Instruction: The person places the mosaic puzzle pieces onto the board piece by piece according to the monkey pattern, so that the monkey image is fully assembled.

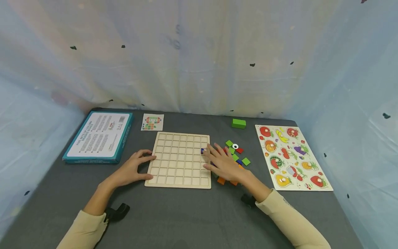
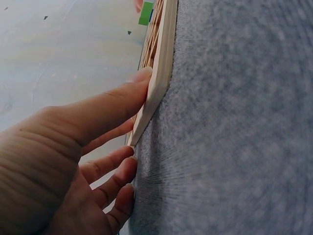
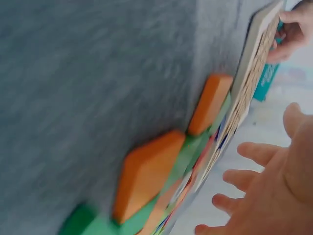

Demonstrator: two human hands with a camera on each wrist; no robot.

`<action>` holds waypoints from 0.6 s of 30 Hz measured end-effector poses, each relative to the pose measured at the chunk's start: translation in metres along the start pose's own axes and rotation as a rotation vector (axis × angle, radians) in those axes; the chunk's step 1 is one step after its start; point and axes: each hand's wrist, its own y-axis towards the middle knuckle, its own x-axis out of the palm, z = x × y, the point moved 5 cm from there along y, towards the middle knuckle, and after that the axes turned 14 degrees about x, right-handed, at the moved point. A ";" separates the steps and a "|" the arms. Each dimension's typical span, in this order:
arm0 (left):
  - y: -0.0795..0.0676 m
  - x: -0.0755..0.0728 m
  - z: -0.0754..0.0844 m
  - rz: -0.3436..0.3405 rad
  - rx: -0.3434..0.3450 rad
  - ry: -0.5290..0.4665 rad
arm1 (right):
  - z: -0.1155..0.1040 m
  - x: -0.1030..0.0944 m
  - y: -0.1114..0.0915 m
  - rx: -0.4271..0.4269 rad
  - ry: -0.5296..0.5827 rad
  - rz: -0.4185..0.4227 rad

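Note:
A light wooden grid board (image 1: pixel 177 159) lies on the dark cloth in the head view. My left hand (image 1: pixel 133 168) rests at its left edge, thumb and forefinger spread along the rim; in the left wrist view the thumb (image 2: pixel 115 105) lies on the board's edge. Over the right edge, my right hand (image 1: pixel 228 166) stretches out with fingers spread, and the right wrist view shows nothing gripped in it. A small blue tile (image 1: pixel 202 151) shows on the board by its fingertips. Partly hidden under this hand are several loose tiles, among them a green tile (image 1: pixel 246 161) and an orange tile (image 1: pixel 221 180).
A teal box (image 1: pixel 96 136) lies at the left, beside a small pattern card (image 1: pixel 152 122) behind the board. A green block (image 1: pixel 238 123) stands at the back. The fruit picture board (image 1: pixel 292 157) lies at the right. Cloth hangs behind the table.

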 end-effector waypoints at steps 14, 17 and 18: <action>0.000 0.000 -0.003 0.003 0.003 -0.018 | 0.095 -0.045 -0.035 0.206 0.319 0.164; 0.000 -0.001 -0.002 0.002 0.002 -0.018 | 0.100 -0.044 -0.036 0.184 0.352 0.131; 0.000 -0.001 -0.002 0.002 0.003 -0.017 | 0.100 -0.042 -0.035 0.164 0.354 0.126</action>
